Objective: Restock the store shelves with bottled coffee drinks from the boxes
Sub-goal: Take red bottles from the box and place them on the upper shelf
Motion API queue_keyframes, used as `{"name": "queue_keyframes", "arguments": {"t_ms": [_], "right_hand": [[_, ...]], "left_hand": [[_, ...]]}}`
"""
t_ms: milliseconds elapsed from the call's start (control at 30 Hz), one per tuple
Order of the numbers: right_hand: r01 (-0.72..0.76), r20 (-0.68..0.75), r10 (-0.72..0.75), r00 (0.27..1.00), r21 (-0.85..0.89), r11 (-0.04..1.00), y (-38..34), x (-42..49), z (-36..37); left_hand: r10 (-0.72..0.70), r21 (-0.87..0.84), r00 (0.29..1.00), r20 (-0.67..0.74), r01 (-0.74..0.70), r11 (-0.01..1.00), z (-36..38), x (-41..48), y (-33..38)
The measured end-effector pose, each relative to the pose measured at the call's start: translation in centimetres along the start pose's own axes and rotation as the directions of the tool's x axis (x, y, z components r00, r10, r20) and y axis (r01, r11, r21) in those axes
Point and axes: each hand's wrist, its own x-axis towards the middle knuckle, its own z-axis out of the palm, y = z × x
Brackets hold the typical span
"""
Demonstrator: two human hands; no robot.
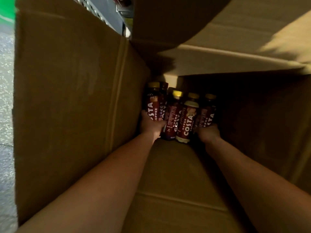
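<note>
Box: large brown corrugated cardboard box (75, 98), open toward the camera, with a pale flap (235, 61) folded over its far side.
Contents: a cluster of dark-red-labelled coffee bottles with yellow caps (173, 115) and white COSTA lettering. They were packed touching one another at the deep end, and the box floor nearer the wrists was bare.
Odd one: a cream-and-red bottle (186, 121) sat in the cluster between the two hands, and neither hand touched it.
Left hand (150, 124): the bare forearm reached deep along the left wall. The fingers were curled round the lower half of the left-end bottle (152, 105), with the thumb on its outer side. The cap pointed away from the fingertips.
Right hand (208, 132): the bare forearm ran in along the right side. The hand was closed on the base of the right-end bottle (207, 111). Only the back of the hand showed, and the fingertips were hidden behind the bottle in the dim light.
Between the fingers: the remaining bottles stood shoulder to shoulder, and one more sat just beyond the left fingertips.
Outside the box: grey speckled floor (5, 81) lay well left of the left hand. A grey metal shelf edge (107, 10) sat far beyond both hands.
</note>
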Motion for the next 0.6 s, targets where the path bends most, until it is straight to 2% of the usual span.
{"name": "queue_keyframes", "arguments": {"t_ms": [167, 300, 433, 600], "right_hand": [[-0.077, 0.083, 0.069, 0.994, 0.096, 0.992, 0.1, 1.4, 0.2], [-0.099, 0.023, 0.098, 0.995, 0.082, 0.992, -0.2, 1.9, 0.3], [-0.079, 0.020, 0.077, 0.997, 0.155, 0.985, -0.2, 0.1, 0.0], [0.044, 0.088, -0.062, 0.994, 0.194, 0.980, -1.1, -5.6, -2.0]], "left_hand": [[-0.072, -0.115, 0.997, 0.028, 0.074, 0.991, 0.4, 1.0, -0.2], [-0.091, -0.147, 0.995, 0.032, 0.095, 0.985, 0.5, 1.0, -0.3], [-0.031, -0.074, 0.999, 0.043, 0.034, 0.997, 0.3, -0.8, -0.3], [0.083, -0.002, 0.994, 0.075, -0.083, 0.997, -0.4, -6.3, 0.6]]}}
